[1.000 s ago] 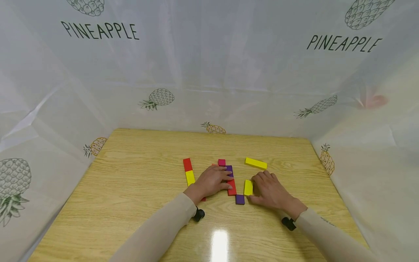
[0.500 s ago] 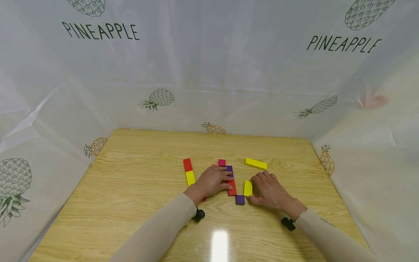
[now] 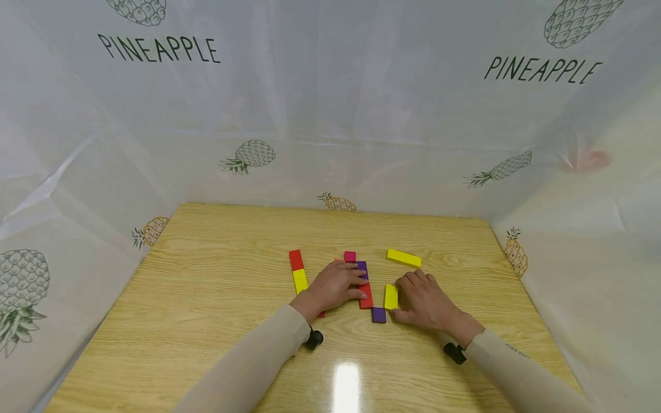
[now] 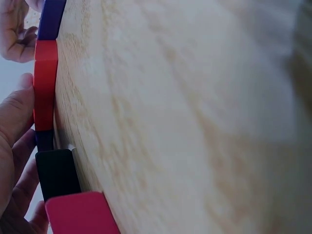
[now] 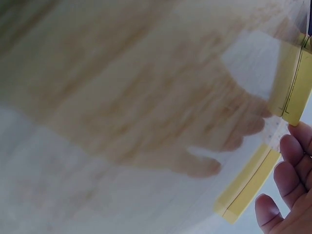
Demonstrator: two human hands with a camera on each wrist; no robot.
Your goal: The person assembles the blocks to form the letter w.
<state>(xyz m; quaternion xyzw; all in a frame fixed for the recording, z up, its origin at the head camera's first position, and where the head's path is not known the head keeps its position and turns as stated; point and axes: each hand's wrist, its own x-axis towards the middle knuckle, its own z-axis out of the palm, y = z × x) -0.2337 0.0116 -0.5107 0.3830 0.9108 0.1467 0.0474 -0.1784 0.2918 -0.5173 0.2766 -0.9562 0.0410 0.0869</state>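
In the head view my left hand lies over a line of flat blocks, fingers stretched across a purple block and a red block. The left wrist view has its thumb against the red block. A small purple block sits at the red one's near corner. My right hand pinches a short yellow block at its ends, thumb at the near end, fingertips at the far end. A narrow gap separates that block from the red one; its near end is close to the small purple block.
A long yellow block lies beyond my right hand, and a pink block tops the middle line. Left of my left hand runs a row with a red block and a yellow block, partly hidden by the wrist.
The short yellow block has shifted very slightly left with my right hand, mostly in the first half second. My left hand and the other blocks stay in place.
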